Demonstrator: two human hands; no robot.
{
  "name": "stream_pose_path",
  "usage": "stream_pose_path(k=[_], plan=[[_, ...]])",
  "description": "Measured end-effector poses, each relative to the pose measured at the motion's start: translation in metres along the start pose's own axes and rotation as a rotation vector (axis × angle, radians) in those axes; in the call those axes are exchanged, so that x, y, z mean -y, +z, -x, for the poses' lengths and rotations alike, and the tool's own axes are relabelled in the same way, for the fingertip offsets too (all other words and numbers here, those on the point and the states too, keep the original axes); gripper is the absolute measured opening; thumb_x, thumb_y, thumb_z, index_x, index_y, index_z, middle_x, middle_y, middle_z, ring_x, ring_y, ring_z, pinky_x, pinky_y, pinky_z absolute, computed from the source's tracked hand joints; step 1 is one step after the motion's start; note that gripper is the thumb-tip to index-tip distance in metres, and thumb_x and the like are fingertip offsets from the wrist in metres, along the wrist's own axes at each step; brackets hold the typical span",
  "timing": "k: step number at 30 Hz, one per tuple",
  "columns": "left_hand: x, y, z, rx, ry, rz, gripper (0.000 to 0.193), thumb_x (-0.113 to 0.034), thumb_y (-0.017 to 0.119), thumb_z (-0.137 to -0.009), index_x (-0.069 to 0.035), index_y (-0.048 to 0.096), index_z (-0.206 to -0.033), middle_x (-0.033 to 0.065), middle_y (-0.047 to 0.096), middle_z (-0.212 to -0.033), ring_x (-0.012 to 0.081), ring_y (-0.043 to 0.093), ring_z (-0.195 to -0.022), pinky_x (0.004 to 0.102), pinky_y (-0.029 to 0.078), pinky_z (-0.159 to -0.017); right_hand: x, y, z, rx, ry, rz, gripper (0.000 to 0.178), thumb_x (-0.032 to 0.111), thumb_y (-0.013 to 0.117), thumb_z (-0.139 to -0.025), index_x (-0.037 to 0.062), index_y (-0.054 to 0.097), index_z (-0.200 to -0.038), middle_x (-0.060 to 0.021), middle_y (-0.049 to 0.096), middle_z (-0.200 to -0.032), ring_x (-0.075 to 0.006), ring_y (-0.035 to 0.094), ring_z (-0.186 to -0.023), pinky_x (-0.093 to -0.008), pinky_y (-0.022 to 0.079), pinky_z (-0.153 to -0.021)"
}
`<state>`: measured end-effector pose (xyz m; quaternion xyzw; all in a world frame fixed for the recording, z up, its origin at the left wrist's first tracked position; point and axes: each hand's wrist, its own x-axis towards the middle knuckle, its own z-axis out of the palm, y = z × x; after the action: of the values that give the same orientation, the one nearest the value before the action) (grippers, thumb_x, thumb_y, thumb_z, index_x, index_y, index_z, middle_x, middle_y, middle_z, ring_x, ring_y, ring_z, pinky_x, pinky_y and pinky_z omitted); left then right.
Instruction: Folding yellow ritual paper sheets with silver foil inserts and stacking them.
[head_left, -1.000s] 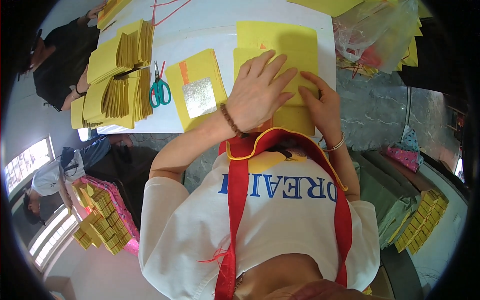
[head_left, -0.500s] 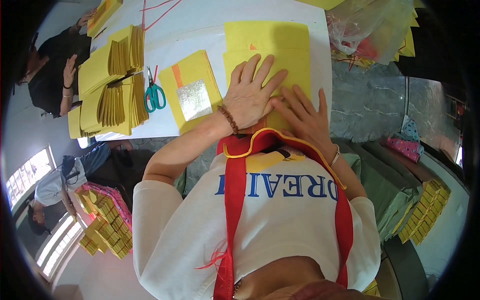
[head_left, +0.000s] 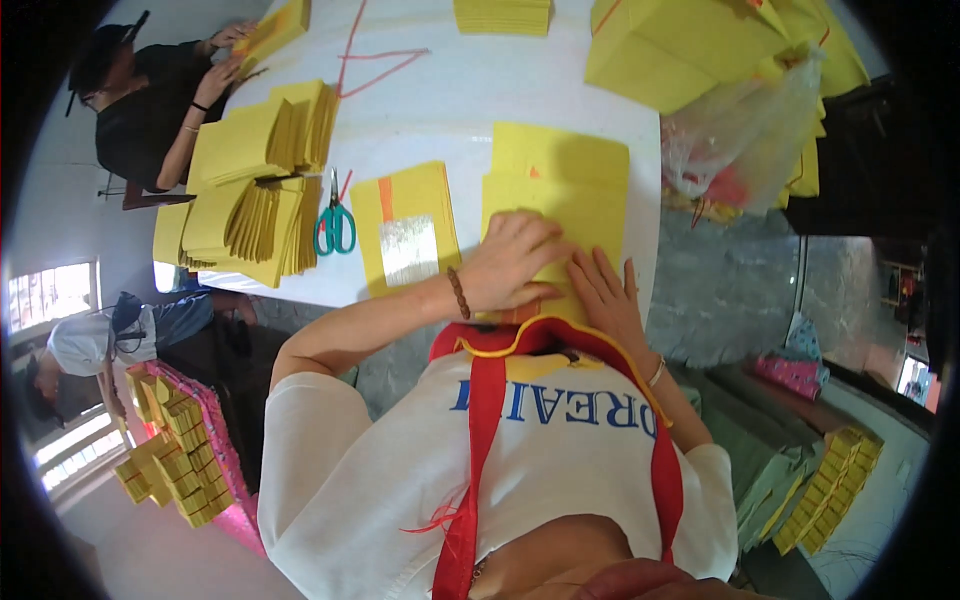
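Note:
In front of me lies a stack of yellow paper sheets (head_left: 560, 150), with an orange patch near the edge closest to my body. My left hand (head_left: 513, 258), a brown bead bracelet at its wrist, rests on this stack with fingers curled in; what they grip, if anything, is hidden. Beside it my right hand (head_left: 608, 298) lies flat along the stack's right side, fingers stretched out. Left of the stack is another pile of yellow paper (head_left: 433, 190) bearing an orange strip and a silver foil square (head_left: 409, 250). Green-handled scissors (head_left: 335, 228) lie farther left.
Fanned bundles of folded yellow paper (head_left: 250, 215) fill the white table's (head_left: 400, 110) left end. Red string (head_left: 385, 72) lies at the back. A clear plastic bag (head_left: 735, 150) and large yellow paper pieces (head_left: 680, 50) sit far right. A co-worker (head_left: 150, 120) handles yellow paper at far left.
My left hand has gone from spread flat to curled fingers and drawn nearer my body. My right hand stays flat, slightly apart from it. The view has tilted, showing more table.

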<state>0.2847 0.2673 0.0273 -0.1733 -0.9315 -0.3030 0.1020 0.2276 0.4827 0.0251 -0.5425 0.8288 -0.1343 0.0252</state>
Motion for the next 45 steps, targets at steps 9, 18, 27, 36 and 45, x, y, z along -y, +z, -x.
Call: stream_pose_path(k=[9, 18, 27, 36, 45], plan=[[-0.028, -0.002, -0.014, 0.120, 0.004, -0.421, 0.054, -0.021, 0.061, -0.070, 0.004, 0.049, -0.116, 0.0160, 0.050, -0.110, 0.0283, 0.048, -0.096, 0.0365, 0.040, -0.080, -0.032, -0.027, -0.008, -0.340, 0.328, -1.387, 0.054, 0.028, 0.046, -0.091, 0.0054, 0.030, -0.138, -0.0175, 0.052, -0.124, -0.0247, 0.044, -0.121, -0.0373, 0.028, -0.104], [0.026, -0.072, -0.042, -0.125, -0.241, 0.099, 0.020, -0.011, 0.055, -0.082, -0.008, 0.062, -0.100, 0.0113, 0.060, -0.086, 0.0257, 0.057, -0.083, 0.0341, 0.046, -0.073, -0.031, -0.014, 0.001, -0.624, 0.388, -1.219, 0.048, 0.023, 0.048, -0.090, 0.0035, 0.038, -0.133, -0.0161, 0.050, -0.125, -0.0252, 0.044, -0.121, -0.0378, 0.031, -0.102], [0.187, -0.083, -0.100, -0.657, -0.193, -0.248, 0.023, -0.007, 0.054, -0.082, -0.003, 0.059, -0.104, 0.0161, 0.061, -0.083, 0.0325, 0.053, -0.073, 0.0383, 0.044, -0.067, -0.016, -0.008, -0.002, -0.285, 0.181, -0.448, 0.041, 0.016, 0.067, -0.076, 0.0075, 0.057, -0.114, -0.0116, 0.057, -0.117, -0.0314, 0.045, -0.118, -0.0397, 0.033, -0.100], [0.287, -0.002, -0.102, -0.130, -0.177, -0.679, 0.044, -0.010, 0.057, -0.076, -0.011, 0.048, -0.119, 0.0045, 0.051, -0.116, 0.0263, 0.048, -0.098, 0.0394, 0.040, -0.080, -0.015, -0.005, -0.005, -0.275, 0.284, -0.640, 0.033, 0.009, 0.067, -0.075, 0.0075, 0.060, -0.108, -0.0092, 0.061, -0.111, -0.0322, 0.046, -0.118, -0.0404, 0.036, -0.098], [0.289, 0.009, -0.101, -0.081, -0.296, -0.598, 0.054, -0.044, 0.047, -0.087, -0.009, 0.040, -0.128, 0.0106, 0.040, -0.130, 0.0305, 0.038, -0.115, 0.0431, 0.032, -0.093, -0.023, 0.004, -0.005, -0.309, 0.327, -0.715, 0.030, 0.006, 0.065, -0.075, 0.0063, 0.061, -0.105, -0.0090, 0.062, -0.108, -0.0330, 0.048, -0.114, -0.0392, 0.037, -0.097]])
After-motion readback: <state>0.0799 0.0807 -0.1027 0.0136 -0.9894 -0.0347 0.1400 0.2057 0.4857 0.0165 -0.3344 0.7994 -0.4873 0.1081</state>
